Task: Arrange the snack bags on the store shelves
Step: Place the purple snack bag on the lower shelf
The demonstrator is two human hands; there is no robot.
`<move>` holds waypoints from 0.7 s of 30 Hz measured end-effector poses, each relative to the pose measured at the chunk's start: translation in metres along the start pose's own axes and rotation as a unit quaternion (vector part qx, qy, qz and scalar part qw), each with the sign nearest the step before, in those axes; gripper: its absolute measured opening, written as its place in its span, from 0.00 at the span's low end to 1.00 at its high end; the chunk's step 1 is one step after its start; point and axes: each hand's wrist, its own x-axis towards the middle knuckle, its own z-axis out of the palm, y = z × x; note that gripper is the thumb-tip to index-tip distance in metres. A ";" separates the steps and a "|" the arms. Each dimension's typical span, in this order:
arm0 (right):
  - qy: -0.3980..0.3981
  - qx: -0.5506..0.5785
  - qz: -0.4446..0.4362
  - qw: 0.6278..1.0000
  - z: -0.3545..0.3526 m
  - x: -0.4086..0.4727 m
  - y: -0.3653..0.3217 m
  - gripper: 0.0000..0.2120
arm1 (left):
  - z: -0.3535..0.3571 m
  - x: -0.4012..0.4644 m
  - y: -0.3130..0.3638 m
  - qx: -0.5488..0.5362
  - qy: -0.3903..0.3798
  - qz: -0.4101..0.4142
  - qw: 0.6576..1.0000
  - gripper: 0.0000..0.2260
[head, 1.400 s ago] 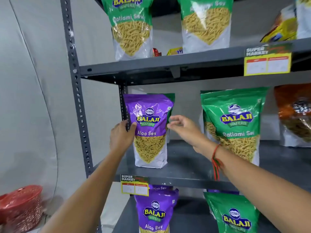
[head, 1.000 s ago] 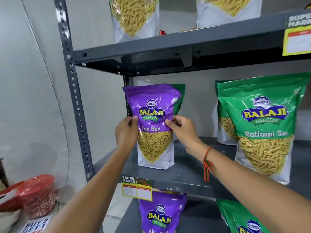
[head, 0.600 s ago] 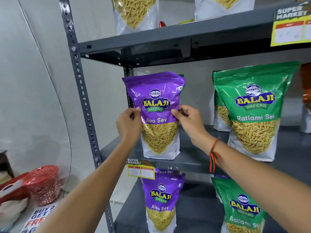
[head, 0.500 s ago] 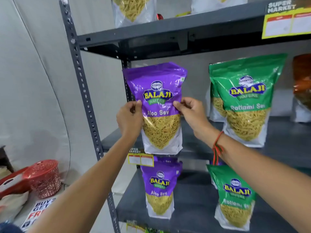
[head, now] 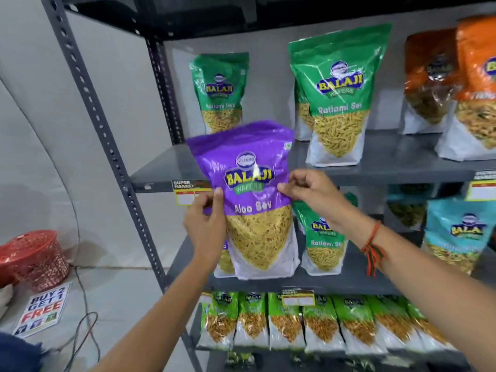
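The grey shelf rack point(head: 389, 159) fills the view, green Ratlami Sev bags point(head: 339, 95) standing upright on its boards. In front of the rack's left end, a purple Aloo Sev bag point(head: 252, 200) is held clear of the boards, upright, long axis vertical, printed face toward the camera. Both forearms reach up and forward; the left hand point(head: 205, 226) pinches the bag's left edge, the right hand point(head: 308, 190) its right edge.

Even, soft lighting; faint shadows. Glare streaks on purple bag point(head: 248, 167). Motion blur lower frame. Wide-angle bending at edges; shelf post point(head: 107, 146) leans.
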 end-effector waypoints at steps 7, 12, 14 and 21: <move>-0.035 -0.103 0.104 0.989 -0.008 -0.007 0.106 0.05 | 0.020 -0.046 -0.084 0.150 -0.059 -0.060 0.985 0.10; -0.018 -0.159 0.125 0.979 -0.005 0.015 0.156 0.06 | 0.047 -0.050 -0.129 0.187 -0.074 -0.115 0.973 0.11; -0.003 -0.173 0.129 0.976 -0.001 0.027 0.171 0.06 | 0.055 -0.048 -0.140 0.187 -0.065 -0.132 0.971 0.12; 0.028 -0.189 0.139 0.972 0.013 0.040 0.211 0.09 | 0.069 -0.046 -0.174 0.202 -0.061 -0.151 0.966 0.13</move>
